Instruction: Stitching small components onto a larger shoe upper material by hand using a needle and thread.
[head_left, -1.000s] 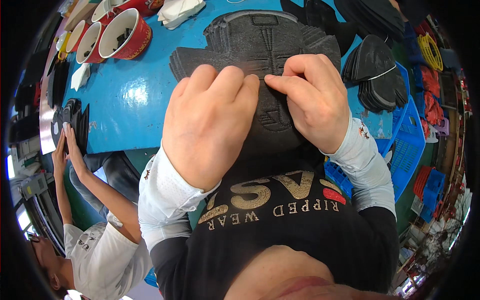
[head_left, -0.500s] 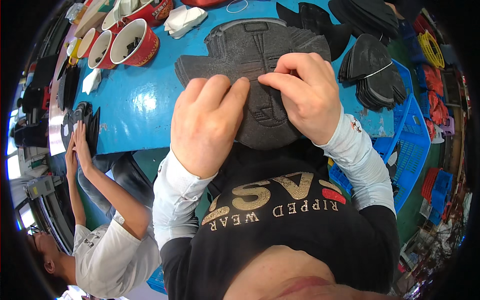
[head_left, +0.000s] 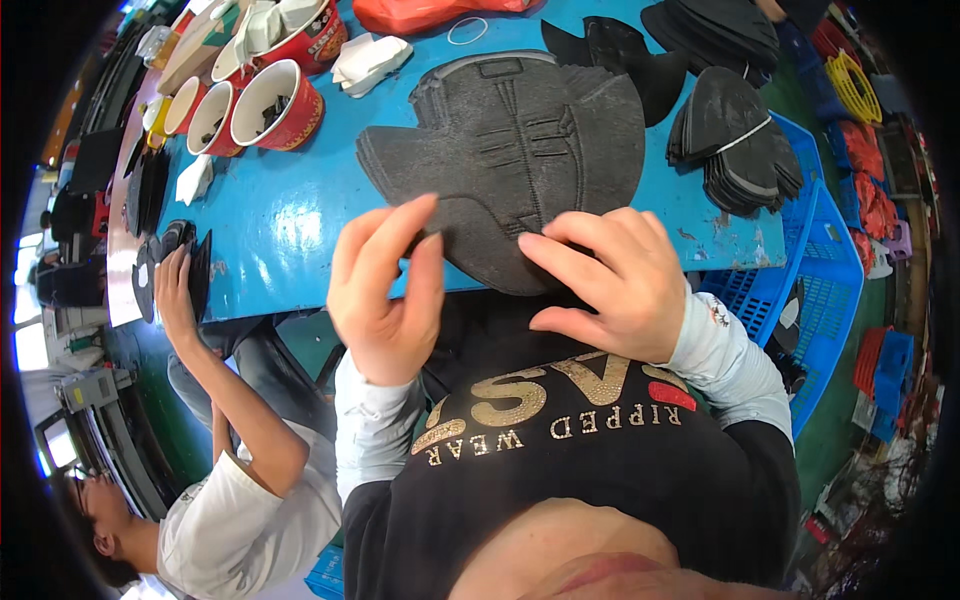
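Starting at the far left: a co-worker's hand (head_left: 172, 285) on small black pieces at the edge of the blue table (head_left: 290, 225). Red paper cups (head_left: 275, 105), grouped at the table's upper left. Left hand (head_left: 385, 290), raised off the table near its front edge, fingers loosely spread and half open, gripping nothing; fingertips just beside the dark grey shoe upper (head_left: 510, 150). That upper lies flat, central on the table, its near edge overhanging toward the person. Right hand (head_left: 610, 285), fingers bent, tips pressing the upper's near edge; whether it pinches the material cannot be told. Stack of black cut pieces (head_left: 730, 135), right. Blue plastic crate (head_left: 810, 265), beyond the table's right edge.
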